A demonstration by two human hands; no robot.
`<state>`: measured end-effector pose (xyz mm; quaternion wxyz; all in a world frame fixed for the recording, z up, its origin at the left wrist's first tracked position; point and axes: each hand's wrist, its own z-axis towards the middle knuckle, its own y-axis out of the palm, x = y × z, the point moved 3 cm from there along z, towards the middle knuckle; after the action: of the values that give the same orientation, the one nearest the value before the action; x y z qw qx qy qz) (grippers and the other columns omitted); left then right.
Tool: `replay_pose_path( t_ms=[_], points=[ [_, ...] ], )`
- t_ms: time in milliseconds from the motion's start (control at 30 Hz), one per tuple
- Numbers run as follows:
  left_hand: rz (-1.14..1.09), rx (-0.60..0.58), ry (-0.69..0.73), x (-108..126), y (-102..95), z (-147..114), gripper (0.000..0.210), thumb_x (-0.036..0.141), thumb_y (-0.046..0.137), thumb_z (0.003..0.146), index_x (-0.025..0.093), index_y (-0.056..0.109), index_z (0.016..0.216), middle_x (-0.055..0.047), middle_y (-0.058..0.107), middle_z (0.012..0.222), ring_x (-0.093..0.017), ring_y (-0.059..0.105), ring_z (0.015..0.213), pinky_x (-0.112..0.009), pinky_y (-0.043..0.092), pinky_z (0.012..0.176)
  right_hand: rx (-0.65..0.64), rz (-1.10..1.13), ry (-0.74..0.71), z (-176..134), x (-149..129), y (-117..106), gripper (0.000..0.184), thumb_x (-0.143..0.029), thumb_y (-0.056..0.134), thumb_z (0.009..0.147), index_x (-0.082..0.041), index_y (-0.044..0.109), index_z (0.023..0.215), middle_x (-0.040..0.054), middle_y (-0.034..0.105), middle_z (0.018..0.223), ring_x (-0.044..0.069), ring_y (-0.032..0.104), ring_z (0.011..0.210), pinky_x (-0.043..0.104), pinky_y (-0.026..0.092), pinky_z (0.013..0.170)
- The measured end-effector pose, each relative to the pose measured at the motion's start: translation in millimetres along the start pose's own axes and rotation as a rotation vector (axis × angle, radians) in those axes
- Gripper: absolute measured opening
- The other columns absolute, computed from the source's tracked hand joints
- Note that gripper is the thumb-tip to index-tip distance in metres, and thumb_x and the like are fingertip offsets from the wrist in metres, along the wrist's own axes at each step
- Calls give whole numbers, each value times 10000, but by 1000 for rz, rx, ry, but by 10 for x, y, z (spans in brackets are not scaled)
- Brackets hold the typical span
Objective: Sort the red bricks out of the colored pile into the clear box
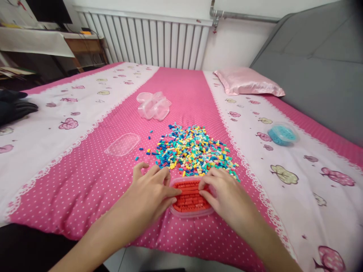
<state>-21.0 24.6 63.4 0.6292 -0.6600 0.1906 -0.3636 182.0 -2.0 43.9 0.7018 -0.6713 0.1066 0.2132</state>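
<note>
Left hand point(151, 187) and right hand point(224, 189) are touching red bricks point(190, 202), can't tell if pinching; tub point(193, 215)'s looking packed, mixed pile point(195, 149) sitting loose.

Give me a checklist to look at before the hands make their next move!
1. Left hand and right hand at the red pieces: ok.
2. Tight grip on them: cannot tell from this view.
3. Tub around them open: ok, no lid on it.
4. Clear lid flat on the bedspread: ok, left of the colorful pile.
5. Pile all together: not ok, some strays lie to its left.
6. Blue-filled tub covered: cannot tell.
</note>
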Motion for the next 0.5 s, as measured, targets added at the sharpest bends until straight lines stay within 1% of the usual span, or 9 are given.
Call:
replay_pose_path(
  t_ms=[133, 267, 400, 500],
  points=[
    [3, 2, 16, 0, -6, 10, 190, 269, 614, 975, 410, 731, 1024, -1, 567, 978, -203, 503, 928, -517, 191, 998, 22, -12, -3, 8, 3, -9, 190, -32, 678, 822, -206, 655, 751, 23, 638, 849, 228, 617, 888, 357, 474, 792],
    [13, -21, 43, -1, 15, 4, 190, 263, 592, 986, 374, 740, 943, -5, 570, 965, -212, 498, 938, -520, 189, 1000, 22, -7, 6, 15, 20, 3, 186, -37, 688, 827, -204, 652, 754, 20, 646, 858, 221, 616, 894, 352, 468, 802],
    [28, -48, 57, -44, 53, -21, 185, 287, 581, 994, 397, 730, 998, 0, 577, 970, -217, 507, 939, -509, 196, 989, 10, 5, 20, 29, 18, 6, 185, -38, 691, 840, -200, 657, 758, 18, 653, 859, 216, 611, 904, 351, 460, 811],
    [14, -71, 65, -85, 68, -28, 172, 299, 581, 992, 388, 724, 1023, 5, 578, 963, -219, 521, 949, -489, 207, 975, 8, 21, 26, 40, 20, -9, 182, -44, 706, 836, -201, 662, 754, 15, 659, 855, 212, 612, 901, 346, 458, 802]
  ],
)
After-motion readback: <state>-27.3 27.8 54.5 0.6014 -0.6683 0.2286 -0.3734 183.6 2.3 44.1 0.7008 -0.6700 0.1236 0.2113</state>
